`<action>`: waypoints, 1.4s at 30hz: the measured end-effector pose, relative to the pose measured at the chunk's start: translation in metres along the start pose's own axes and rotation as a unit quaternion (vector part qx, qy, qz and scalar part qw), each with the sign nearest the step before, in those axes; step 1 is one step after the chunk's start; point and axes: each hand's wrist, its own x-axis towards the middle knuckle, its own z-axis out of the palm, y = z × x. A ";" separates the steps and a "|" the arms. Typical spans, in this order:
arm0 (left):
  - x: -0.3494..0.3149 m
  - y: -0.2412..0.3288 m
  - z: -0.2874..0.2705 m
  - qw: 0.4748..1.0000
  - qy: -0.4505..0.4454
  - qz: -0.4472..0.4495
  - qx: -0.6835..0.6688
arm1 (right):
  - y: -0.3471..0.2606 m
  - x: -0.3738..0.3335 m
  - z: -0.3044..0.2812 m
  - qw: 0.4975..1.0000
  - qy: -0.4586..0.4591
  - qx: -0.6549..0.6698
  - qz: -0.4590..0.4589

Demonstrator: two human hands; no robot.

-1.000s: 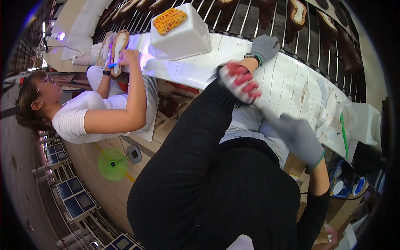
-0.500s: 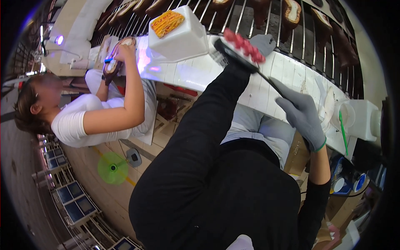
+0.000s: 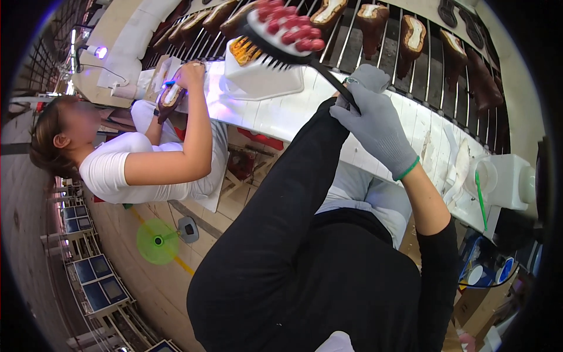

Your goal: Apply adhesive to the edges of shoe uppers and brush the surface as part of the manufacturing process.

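Massage brush (image 3: 277,43) is held by the black handle in the right hand (image 3: 380,122), which is covered by a grey knitted glove with a green cuff. Right fingers (image 3: 345,117) are closed round the lower end of the handle. Brush head is raised up and to the left, above the white surface (image 3: 413,114); red round knobs are carried on its upper side, black bristles on its lower side.

Left hand (image 3: 372,76), also grey-gloved, is placed at the far edge of the surface, just beyond the right hand and partly covered by it. How far its fingers are open, and whether anything is gripped, cannot be told.

A white plastic tub (image 3: 267,83) is set to the left of the hands, with a yellow packet (image 3: 244,51) on it, near the bristles. Beyond the surface, brown boots (image 3: 414,35) are laid sole-up along a barred rack (image 3: 430,64). At the right end, a white jug (image 3: 515,182) and a green stick (image 3: 481,199) are noted. At left, a shoe (image 3: 170,98) is held by a seated co-worker (image 3: 126,158) in white.
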 end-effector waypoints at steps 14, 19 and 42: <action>-0.026 0.001 0.009 0.997 0.049 -0.010 -0.051 | 0.006 0.006 0.023 0.996 -0.075 0.007 0.054; -0.008 0.013 0.024 0.992 0.120 -0.035 -0.020 | 0.011 0.008 0.039 0.998 -0.065 -0.025 0.014; -0.082 0.126 -0.101 0.925 -0.083 0.094 -0.358 | 0.172 0.031 -0.144 0.902 0.025 -0.309 0.301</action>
